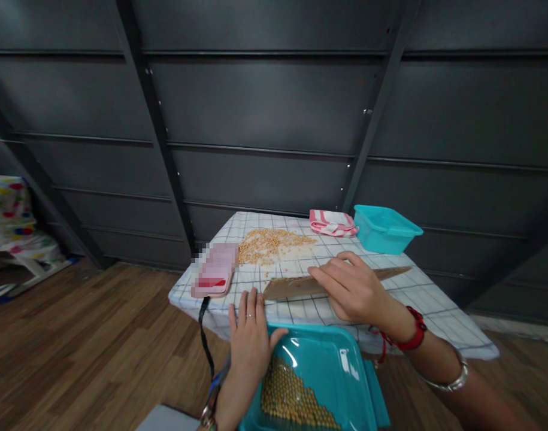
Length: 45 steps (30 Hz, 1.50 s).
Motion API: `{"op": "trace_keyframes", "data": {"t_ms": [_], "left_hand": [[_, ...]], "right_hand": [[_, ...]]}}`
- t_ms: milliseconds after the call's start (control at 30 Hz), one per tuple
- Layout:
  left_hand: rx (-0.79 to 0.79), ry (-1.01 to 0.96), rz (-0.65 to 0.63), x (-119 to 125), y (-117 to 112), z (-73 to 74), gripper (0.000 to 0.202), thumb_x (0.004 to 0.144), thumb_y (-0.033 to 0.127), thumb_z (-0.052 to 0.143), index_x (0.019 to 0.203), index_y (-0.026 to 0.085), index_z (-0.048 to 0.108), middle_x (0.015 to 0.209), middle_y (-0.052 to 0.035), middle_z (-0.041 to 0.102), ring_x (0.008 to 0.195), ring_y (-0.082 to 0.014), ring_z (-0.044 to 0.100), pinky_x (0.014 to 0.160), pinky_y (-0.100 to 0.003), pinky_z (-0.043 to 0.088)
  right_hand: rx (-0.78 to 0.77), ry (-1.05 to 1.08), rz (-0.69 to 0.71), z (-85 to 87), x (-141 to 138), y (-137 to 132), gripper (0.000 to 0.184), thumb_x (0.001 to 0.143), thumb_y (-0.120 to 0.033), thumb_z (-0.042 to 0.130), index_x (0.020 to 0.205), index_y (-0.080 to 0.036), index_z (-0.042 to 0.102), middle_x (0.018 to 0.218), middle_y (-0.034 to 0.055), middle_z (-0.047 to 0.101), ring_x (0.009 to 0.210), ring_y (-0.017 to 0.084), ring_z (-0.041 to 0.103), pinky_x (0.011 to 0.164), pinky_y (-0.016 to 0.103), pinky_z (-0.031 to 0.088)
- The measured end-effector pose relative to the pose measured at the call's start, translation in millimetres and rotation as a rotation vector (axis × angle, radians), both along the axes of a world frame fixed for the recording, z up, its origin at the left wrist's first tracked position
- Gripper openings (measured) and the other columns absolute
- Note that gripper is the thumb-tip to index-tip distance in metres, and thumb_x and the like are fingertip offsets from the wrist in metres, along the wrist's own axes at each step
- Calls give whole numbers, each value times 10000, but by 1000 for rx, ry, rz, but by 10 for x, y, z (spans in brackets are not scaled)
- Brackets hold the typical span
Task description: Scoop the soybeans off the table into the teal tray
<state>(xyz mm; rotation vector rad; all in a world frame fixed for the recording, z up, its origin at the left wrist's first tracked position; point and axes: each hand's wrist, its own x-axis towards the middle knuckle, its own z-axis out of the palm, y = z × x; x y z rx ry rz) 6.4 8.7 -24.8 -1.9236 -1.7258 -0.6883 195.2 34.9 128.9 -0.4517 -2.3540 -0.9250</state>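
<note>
- The checked surface [444, 311] stands on a wood floor [98, 329] before a dark panelled wall [265, 96].
- Beans [271, 242] lie scattered on it, between a pink case [218, 260] and a striped cloth [332, 222].
- A box [385, 233] sits beside the cloth; the nearer tray [330, 341] holds darker grains [294, 392].
- Right hand [357, 290]: fingers [332, 278] grip the cardboard [296, 288], which lies between beans and tray.
- Left hand [251, 332]: fingers spread at the surface's edge, grasping nothing; whether it touches the tray is hard to tell.
</note>
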Motion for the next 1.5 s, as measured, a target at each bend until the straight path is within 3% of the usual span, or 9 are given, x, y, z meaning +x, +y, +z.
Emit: {"op": "trace_keyframes", "data": {"t_ms": [400, 733, 900, 1067, 1500], "left_hand": [[-8, 16, 9, 5, -2, 6, 787, 721, 677, 236, 1174, 78, 473, 1215, -183, 508, 1155, -309, 407, 966, -506, 253], [13, -7, -4, -7, -4, -1, 775, 720, 675, 242, 1169, 90, 479, 1214, -176, 511, 1150, -314, 416, 955, -506, 278], [12, 1, 1, -5, -2, -6, 787, 713, 682, 239, 1169, 88, 480, 1213, -177, 511, 1149, -315, 412, 958, -506, 269], [15, 7, -4, -7, 1, -4, 785, 723, 671, 228, 1169, 74, 475, 1214, -184, 509, 1145, -319, 413, 952, -513, 265], [41, 26, 4, 1, 3, -6, 781, 728, 672, 217, 1160, 77, 481, 1212, -168, 516, 1146, -312, 414, 940, -497, 288]], "right_hand": [[18, 6, -30, 21, -46, 41, 311, 731, -69, 329, 927, -65, 570, 655, 65, 542, 645, 173, 409, 639, 325, 340], [43, 11, -138, 58, -55, 229, 279, 726, -64, 371, 916, -73, 576, 686, 65, 562, 657, 172, 435, 647, 314, 312], [109, 35, -90, 51, -72, 391, 282, 742, -49, 357, 931, -82, 564, 697, 59, 578, 667, 166, 442, 643, 308, 314], [98, -9, -8, -71, -166, 526, 286, 759, -30, 326, 912, -100, 557, 697, 48, 578, 662, 149, 445, 658, 305, 319], [70, -17, 36, -175, -61, 424, 300, 754, -22, 311, 944, -108, 527, 694, 46, 581, 658, 147, 451, 660, 308, 335]]}}
